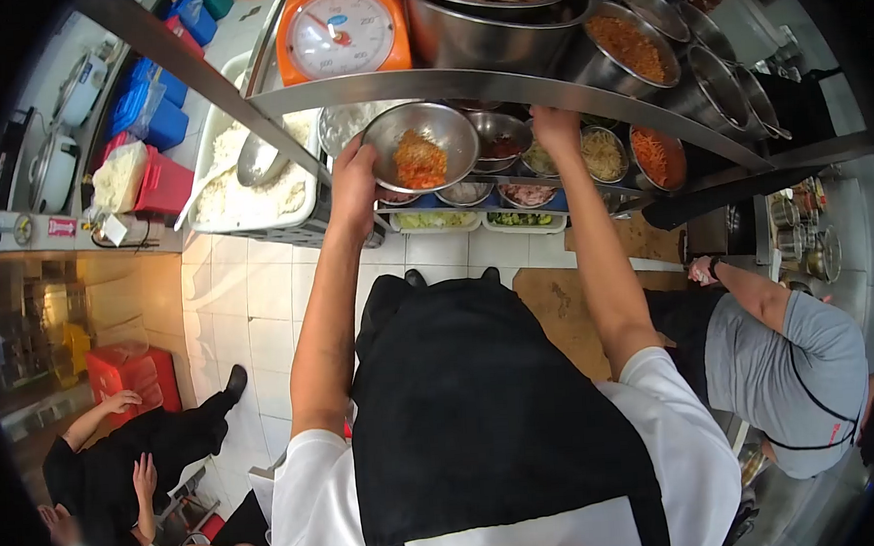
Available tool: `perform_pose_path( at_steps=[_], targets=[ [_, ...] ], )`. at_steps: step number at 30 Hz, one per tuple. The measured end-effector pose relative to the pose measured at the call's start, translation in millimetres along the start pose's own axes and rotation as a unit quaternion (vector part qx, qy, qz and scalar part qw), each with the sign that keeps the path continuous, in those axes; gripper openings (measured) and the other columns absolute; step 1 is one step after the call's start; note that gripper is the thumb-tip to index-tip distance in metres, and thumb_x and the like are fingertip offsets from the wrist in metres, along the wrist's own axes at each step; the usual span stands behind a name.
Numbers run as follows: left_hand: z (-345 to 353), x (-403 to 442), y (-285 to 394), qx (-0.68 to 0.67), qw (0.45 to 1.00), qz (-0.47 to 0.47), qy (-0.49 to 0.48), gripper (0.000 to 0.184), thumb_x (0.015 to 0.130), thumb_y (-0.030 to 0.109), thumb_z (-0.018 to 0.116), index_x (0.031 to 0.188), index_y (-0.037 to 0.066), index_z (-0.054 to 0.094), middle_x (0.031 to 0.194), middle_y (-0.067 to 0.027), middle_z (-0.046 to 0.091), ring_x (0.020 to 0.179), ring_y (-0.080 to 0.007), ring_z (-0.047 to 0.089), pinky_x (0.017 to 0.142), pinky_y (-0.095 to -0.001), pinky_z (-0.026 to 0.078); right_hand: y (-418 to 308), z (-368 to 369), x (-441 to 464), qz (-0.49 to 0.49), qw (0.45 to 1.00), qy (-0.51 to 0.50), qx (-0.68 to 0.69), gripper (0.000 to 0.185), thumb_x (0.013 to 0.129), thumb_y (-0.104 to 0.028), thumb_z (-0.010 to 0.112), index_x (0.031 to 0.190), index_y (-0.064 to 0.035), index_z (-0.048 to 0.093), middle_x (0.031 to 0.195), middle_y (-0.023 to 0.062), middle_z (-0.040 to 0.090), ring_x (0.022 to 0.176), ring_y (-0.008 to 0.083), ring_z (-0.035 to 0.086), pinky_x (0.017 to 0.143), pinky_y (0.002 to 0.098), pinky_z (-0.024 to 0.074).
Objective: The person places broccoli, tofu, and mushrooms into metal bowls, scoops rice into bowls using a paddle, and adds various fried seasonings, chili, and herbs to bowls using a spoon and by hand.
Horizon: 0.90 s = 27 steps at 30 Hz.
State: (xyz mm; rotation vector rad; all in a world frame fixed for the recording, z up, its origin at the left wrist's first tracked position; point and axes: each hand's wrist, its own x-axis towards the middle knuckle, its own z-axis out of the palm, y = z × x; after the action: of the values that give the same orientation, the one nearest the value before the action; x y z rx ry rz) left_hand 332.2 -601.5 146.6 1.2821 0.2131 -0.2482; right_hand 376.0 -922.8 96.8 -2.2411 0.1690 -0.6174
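A steel bowl [421, 147] with orange and pale chopped food in it is held at its left rim by my left hand [355, 183], in front of the shelf. My right hand [555, 133] reaches under the shelf's steel rail among the ingredient containers; its fingers are partly hidden, so I cannot tell what they hold. Just right of that hand sits a container of pale shreds [604, 155], and further right one of orange shreds [650, 158]. Between the two hands is a bowl with dark red contents [502, 147].
An orange scale [342, 31] and steel pots [489, 33] stand on the upper shelf. A white rice tub [255, 198] with a ladle is at the left. Co-workers are at the lower left, and one in a grey shirt [778, 374] at the right.
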Motion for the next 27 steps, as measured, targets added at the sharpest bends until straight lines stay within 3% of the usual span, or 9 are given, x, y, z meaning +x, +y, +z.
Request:
perform_pose_path(
  at_steps=[1, 3, 5, 7, 11, 17, 21, 23, 27],
  targets=[
    [-4.8, -7.6, 7.0, 0.011, 0.999, -0.017, -0.037, 0.042, 0.092, 0.012, 0.042, 0.132, 0.001, 0.052, 0.114, -0.0076, 0.061, 0.096, -0.0182, 0.063, 0.079, -0.0373, 0.058, -5.6, -9.1, -7.6, 0.000, 1.000, 0.007, -0.005, 0.016, 0.094, -0.014, 0.057, 0.099, -0.0003, 0.066, 0.094, 0.0097, 0.067, 0.086, 0.0233, 0.064, 0.074, 0.0320, 0.0504],
    [-15.6, -7.0, -3.1, -0.023, 0.999, -0.002, -0.035, 0.044, 0.092, 0.010, 0.041, 0.133, 0.000, 0.053, 0.112, -0.0060, 0.062, 0.102, -0.0158, 0.060, 0.090, -0.0335, 0.051, -18.8, -27.5, -22.6, 0.257, 0.850, 0.040, 0.458, 0.011, 0.095, -0.014, 0.056, 0.092, -0.0048, 0.062, 0.088, 0.0076, 0.064, 0.082, 0.0186, 0.062, 0.068, 0.0290, 0.0486],
    [-22.3, -18.2, -6.2, -0.012, 0.998, 0.041, -0.039, 0.046, 0.091, 0.013, 0.047, 0.133, -0.004, 0.053, 0.101, -0.0022, 0.060, 0.095, -0.0122, 0.057, 0.083, -0.0270, 0.048, -6.6, -45.8, -52.3, 0.279, 0.765, 0.032, 0.579, 0.012, 0.098, -0.014, 0.055, 0.086, -0.0088, 0.056, 0.081, 0.0046, 0.058, 0.077, 0.0140, 0.060, 0.063, 0.0265, 0.0458],
    [-35.5, -27.2, -24.2, -0.018, 0.998, 0.061, -0.018, 0.048, 0.090, 0.011, 0.046, 0.135, -0.004, 0.052, 0.111, -0.0040, 0.062, 0.105, -0.0125, 0.055, 0.096, -0.0279, 0.043, -48.8, -78.9, -90.2, 0.348, 0.726, 0.080, 0.587, 0.013, 0.097, -0.011, 0.055, 0.084, -0.0089, 0.052, 0.077, 0.0029, 0.052, 0.072, 0.0143, 0.057, 0.061, 0.0269, 0.0448],
    [-31.0, -74.2, -15.9, -0.102, 0.994, 0.002, -0.023, 0.053, 0.085, 0.007, 0.044, 0.136, -0.004, 0.051, 0.126, -0.0107, 0.061, 0.117, -0.0183, 0.055, 0.103, -0.0317, 0.041, -74.7, -151.7, -138.0, 0.212, 0.742, -0.063, 0.633, 0.019, 0.095, -0.011, 0.055, 0.079, -0.0083, 0.045, 0.077, 0.0083, 0.052, 0.064, 0.0148, 0.052, 0.059, 0.0280, 0.0450],
    [-22.5, -100.4, -49.1, -0.103, 0.993, -0.051, 0.003, 0.056, 0.082, 0.007, 0.042, 0.136, -0.003, 0.051, 0.128, -0.0127, 0.060, 0.121, -0.0221, 0.054, 0.106, -0.0344, 0.040, -156.6, -235.8, -68.6, -0.036, 0.863, 0.129, 0.486, 0.027, 0.100, -0.013, 0.052, 0.075, -0.0029, 0.048, 0.078, 0.0120, 0.059, 0.058, 0.0132, 0.051, 0.053, 0.0256, 0.0429],
    [15.3, -100.5, -51.2, -0.107, 0.993, -0.036, 0.015, 0.056, 0.081, 0.008, 0.043, 0.136, -0.003, 0.051, 0.126, -0.0120, 0.060, 0.121, -0.0218, 0.054, 0.106, -0.0352, 0.040, -155.7, -222.4, -23.7, -0.019, 0.918, 0.161, 0.361, 0.023, 0.099, -0.015, 0.061, 0.083, 0.0014, 0.058, 0.083, 0.0114, 0.065, 0.062, 0.0112, 0.056, 0.054, 0.0231, 0.0424],
    [31.3, -104.8, -45.8, -0.078, 0.997, -0.024, 0.015, 0.057, 0.081, 0.008, 0.044, 0.136, -0.003, 0.052, 0.127, -0.0118, 0.060, 0.121, -0.0214, 0.054, 0.107, -0.0346, 0.039, -147.8, -214.0, -22.4, -0.001, 0.943, 0.072, 0.324, 0.024, 0.100, -0.017, 0.059, 0.083, 0.0001, 0.057, 0.080, 0.0113, 0.065, 0.061, 0.0113, 0.055, 0.052, 0.0228, 0.0414],
    [32.2, -113.7, -55.7, -0.009, 0.998, 0.034, 0.059, 0.058, 0.080, 0.007, 0.046, 0.136, -0.002, 0.054, 0.129, -0.0110, 0.061, 0.122, -0.0207, 0.054, 0.105, -0.0320, 0.039, -135.0, -192.5, -54.5, 0.066, 0.894, 0.010, 0.444, 0.024, 0.101, -0.017, 0.057, 0.085, -0.0005, 0.056, 0.077, 0.0103, 0.062, 0.060, 0.0113, 0.055, 0.051, 0.0225, 0.0400]
  ],
)
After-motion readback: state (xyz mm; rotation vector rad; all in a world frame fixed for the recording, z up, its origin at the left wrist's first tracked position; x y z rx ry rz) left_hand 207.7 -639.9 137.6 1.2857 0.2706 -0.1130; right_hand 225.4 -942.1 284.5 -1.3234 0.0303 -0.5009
